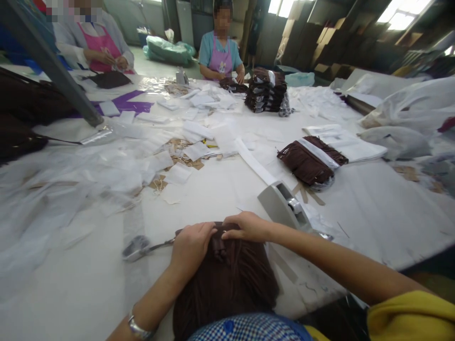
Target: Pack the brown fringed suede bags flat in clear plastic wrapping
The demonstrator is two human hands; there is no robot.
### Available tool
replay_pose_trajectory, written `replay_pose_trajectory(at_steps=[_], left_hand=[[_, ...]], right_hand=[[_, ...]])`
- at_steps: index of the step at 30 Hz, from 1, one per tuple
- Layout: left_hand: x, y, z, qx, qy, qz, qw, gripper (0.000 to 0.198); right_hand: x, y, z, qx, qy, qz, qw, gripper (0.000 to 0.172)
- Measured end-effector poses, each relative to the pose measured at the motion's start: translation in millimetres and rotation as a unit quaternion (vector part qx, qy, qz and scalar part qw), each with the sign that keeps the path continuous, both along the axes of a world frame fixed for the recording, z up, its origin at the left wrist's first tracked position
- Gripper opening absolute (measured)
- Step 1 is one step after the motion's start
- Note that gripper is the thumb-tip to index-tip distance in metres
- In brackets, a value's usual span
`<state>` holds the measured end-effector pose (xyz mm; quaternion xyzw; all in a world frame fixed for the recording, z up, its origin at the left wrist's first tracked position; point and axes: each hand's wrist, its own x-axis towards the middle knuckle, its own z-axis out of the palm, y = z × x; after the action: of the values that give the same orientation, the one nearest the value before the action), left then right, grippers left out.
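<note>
A dark brown fringed bag [209, 289] lies at the table's near edge, against my body. My left hand [192, 248] grips its top edge from the left, fingers curled over the cloth. From the right, my right hand [247, 227] pinches the same edge, with thumb and fingers close to a small gathered fold. What lies under the fingers is hidden. A thin strap with a clear plastic-wrapped end [137, 248] sticks out left of the bag. Just beyond my right forearm stands a grey tape dispenser [280, 206].
A banded brown fringed bundle [305, 161] lies at right, with a taller stack [266, 92] behind it. Loose clear plastic bags [81, 175] and white packets cover the left. A grey metal post [60, 61] rises there. Two people [220, 47] work across the table.
</note>
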<state>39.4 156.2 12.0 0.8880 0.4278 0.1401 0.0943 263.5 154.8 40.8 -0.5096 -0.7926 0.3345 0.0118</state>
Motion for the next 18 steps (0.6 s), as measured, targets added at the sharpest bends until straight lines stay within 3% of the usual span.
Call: replay_pose_trajectory(at_steps=[3, 6, 9, 12, 15, 18], left_hand=[[-3, 0, 0.4, 0.016, -0.057, 0.004, 0.998, 0.022], [-10, -12, 17.5, 0.046, -0.147, 0.002, 0.988, 0.027], [-17, -42, 33.7, 0.039, -0.147, -0.099, 0.983, 0.034], [-28, -77, 31.6, 0.002, -0.06, -0.205, 0.977, 0.049], [-47, -99, 17.9, 0.0, -0.026, -0.182, 0.983, 0.037], [-73, -107, 12.3, 0.01, -0.028, -0.11, 0.994, 0.026]], right_hand=[[-1, -3, -3.8, 0.054, -0.002, -0.017, 0.998, 0.047], [-3, -18, 10.7, 0.168, 0.017, -0.049, 0.984, 0.045], [-5, -51, 27.2, 0.261, 0.082, -0.054, 0.96, 0.042], [-1, -90, 25.5, 0.275, 0.103, 0.039, 0.955, 0.036], [18, -119, 7.6, 0.282, 0.074, 0.07, 0.954, 0.017], [40, -136, -3.2, 0.327, 0.019, -0.039, 0.944, 0.012]])
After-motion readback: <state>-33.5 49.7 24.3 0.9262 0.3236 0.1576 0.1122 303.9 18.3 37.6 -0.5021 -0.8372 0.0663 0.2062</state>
